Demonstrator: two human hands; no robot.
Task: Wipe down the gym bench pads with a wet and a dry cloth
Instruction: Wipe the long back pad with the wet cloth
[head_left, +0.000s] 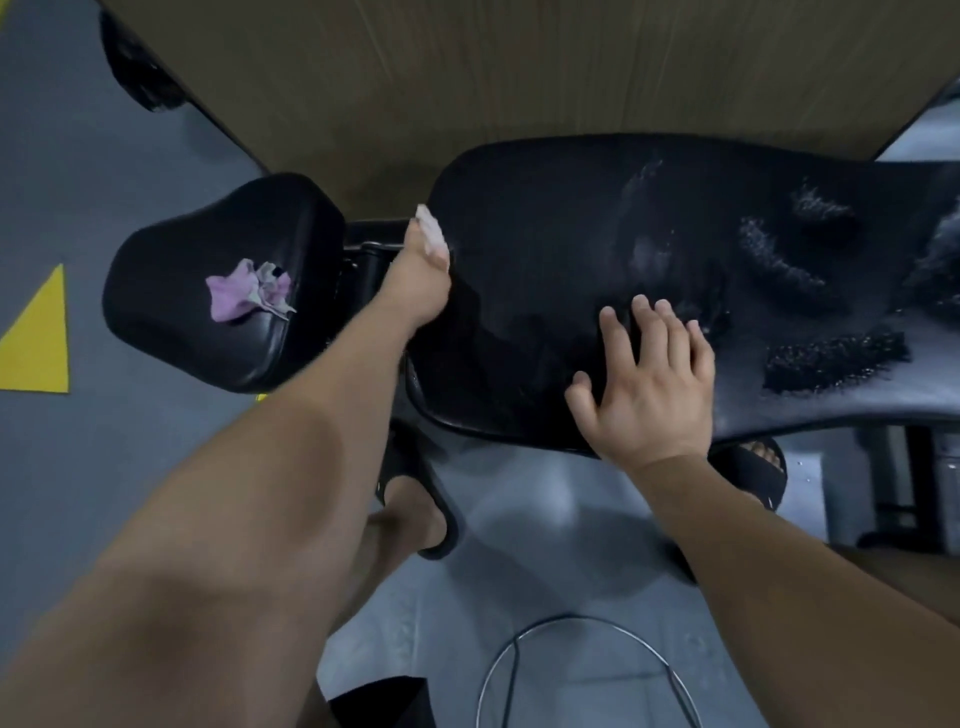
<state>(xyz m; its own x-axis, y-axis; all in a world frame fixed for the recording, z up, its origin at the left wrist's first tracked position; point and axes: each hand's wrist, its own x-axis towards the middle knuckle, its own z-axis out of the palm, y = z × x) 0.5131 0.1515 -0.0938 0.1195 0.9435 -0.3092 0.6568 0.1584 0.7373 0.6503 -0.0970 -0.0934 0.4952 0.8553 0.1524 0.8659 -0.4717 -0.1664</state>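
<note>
A long black bench pad (545, 249) runs from the middle to the right, with wet streaks and foam patches toward its right end. My left hand (418, 283) grips a pale pinkish cloth (432, 235) against the pad's left end. My right hand (649, 384) lies flat on the pad's near edge, fingers spread. A smaller black seat pad (171, 343) sits to the left, and a crumpled purple cloth (249, 291) lies on top of it.
A brown wooden panel (467, 78) stands right behind the bench. My feet in black sandals (753, 467) are on the grey floor under the pad. Yellow floor markings (39, 338) are at the left. A thin metal ring (587, 670) lies on the floor below.
</note>
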